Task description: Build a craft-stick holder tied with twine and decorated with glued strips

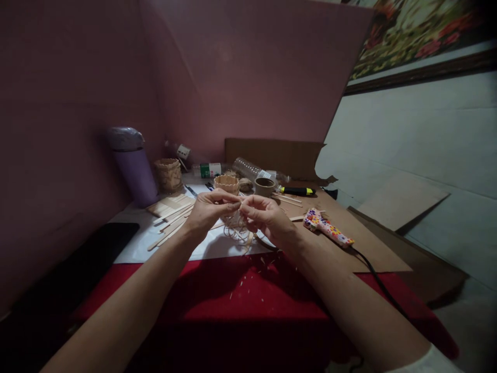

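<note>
My left hand (pixel 212 211) and my right hand (pixel 262 215) meet above the white sheet (pixel 135 248), fingers pinched together on thin tan twine (pixel 237 230) that hangs in loose loops beneath them. A small craft-stick cup (pixel 227 183) stands just behind the hands. Loose craft sticks (pixel 171 220) lie to the left of my left hand.
A purple bottle (pixel 134 168) and a woven basket (pixel 169 175) stand at the back left. A tape roll (pixel 265 186), a yellow-black cutter (pixel 297 191) and a flowered glue gun (pixel 328 228) with its black cord lie on cardboard (pixel 373 248) at the right. Red cloth (pixel 248 295) covers the near edge.
</note>
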`<action>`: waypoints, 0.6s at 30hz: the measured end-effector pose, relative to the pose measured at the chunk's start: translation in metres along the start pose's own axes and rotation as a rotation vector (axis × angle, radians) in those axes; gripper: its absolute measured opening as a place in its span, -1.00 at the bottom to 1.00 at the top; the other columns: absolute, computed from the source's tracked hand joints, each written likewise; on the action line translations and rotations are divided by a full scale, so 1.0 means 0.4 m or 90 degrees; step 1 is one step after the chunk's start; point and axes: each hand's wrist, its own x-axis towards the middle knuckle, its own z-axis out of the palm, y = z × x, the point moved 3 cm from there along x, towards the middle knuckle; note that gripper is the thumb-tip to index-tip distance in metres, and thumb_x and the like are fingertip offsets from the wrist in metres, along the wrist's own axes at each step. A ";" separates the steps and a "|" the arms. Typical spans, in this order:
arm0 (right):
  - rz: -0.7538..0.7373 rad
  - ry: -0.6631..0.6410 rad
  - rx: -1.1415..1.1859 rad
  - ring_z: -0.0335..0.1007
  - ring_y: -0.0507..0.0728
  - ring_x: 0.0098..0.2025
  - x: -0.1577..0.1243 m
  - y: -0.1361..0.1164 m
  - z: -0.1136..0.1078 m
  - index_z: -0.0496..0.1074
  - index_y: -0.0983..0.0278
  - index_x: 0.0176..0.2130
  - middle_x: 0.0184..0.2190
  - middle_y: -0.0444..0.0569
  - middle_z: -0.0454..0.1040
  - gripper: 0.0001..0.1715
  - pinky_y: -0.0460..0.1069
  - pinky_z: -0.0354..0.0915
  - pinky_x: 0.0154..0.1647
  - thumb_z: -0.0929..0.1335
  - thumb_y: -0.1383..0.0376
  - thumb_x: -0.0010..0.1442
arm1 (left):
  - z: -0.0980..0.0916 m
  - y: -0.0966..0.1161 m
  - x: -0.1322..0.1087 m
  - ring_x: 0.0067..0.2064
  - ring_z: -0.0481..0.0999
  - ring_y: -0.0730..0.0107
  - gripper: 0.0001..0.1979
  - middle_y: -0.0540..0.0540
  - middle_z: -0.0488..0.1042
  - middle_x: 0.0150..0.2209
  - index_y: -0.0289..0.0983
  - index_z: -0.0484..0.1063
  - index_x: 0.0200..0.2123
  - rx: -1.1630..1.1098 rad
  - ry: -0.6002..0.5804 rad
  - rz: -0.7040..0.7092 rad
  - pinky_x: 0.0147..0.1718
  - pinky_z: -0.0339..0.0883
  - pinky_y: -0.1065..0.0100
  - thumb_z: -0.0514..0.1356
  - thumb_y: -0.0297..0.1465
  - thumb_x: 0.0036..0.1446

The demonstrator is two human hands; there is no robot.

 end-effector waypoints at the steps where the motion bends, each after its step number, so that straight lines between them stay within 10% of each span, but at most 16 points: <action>1: 0.004 -0.005 0.013 0.13 -0.10 -0.61 -0.001 0.000 0.000 0.35 0.30 -0.51 -0.59 -0.20 0.34 -0.71 -0.16 0.00 -0.65 0.49 0.21 -0.07 | 0.000 -0.001 0.000 -0.41 0.39 0.50 -0.92 0.00 0.43 -0.49 -0.23 0.60 -0.53 -0.004 -0.002 -0.004 -0.40 0.27 0.44 0.39 -0.42 -0.22; 18: 0.033 0.054 0.007 0.10 -0.09 -0.67 0.012 0.018 -0.004 0.37 0.32 -0.51 -0.65 -0.20 0.31 -0.62 -0.15 0.02 -0.69 0.50 0.10 -0.09 | 0.000 -0.025 -0.003 -0.42 0.36 0.49 -0.90 0.01 0.43 -0.47 -0.31 0.53 -0.52 -0.033 -0.002 -0.081 -0.38 0.23 0.43 0.35 -0.39 -0.13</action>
